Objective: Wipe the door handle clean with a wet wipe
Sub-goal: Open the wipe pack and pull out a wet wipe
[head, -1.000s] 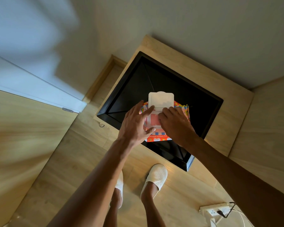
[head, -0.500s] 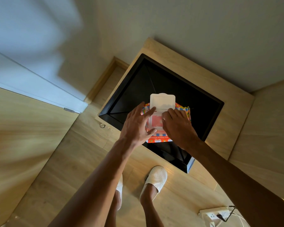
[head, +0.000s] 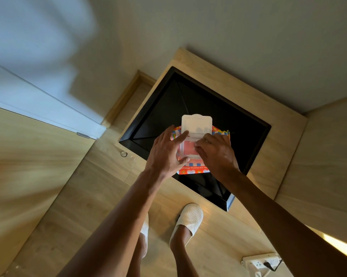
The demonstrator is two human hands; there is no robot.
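A colourful orange wet wipe pack [head: 194,169] with a white flip lid [head: 196,123] standing open is held over a black box. My left hand [head: 166,154] grips the pack's left side, thumb under its front edge and forefinger at the lid hinge. My right hand [head: 216,154] lies on the pack's right side, its fingertips pinching at the pink opening [head: 187,147] under the lid. No wipe shows outside the pack. The door handle is not in view.
The black box [head: 160,116] stands on a light wooden floor in a corner. A white door edge [head: 48,108] runs at the left with a round floor stop [head: 124,154] near it. My feet in white slippers [head: 188,218] are below. A power strip [head: 260,261] lies at the lower right.
My hands and the pack stay nearly in place. My right fingertips have drawn in over the pack's opening. The view has shifted slightly.
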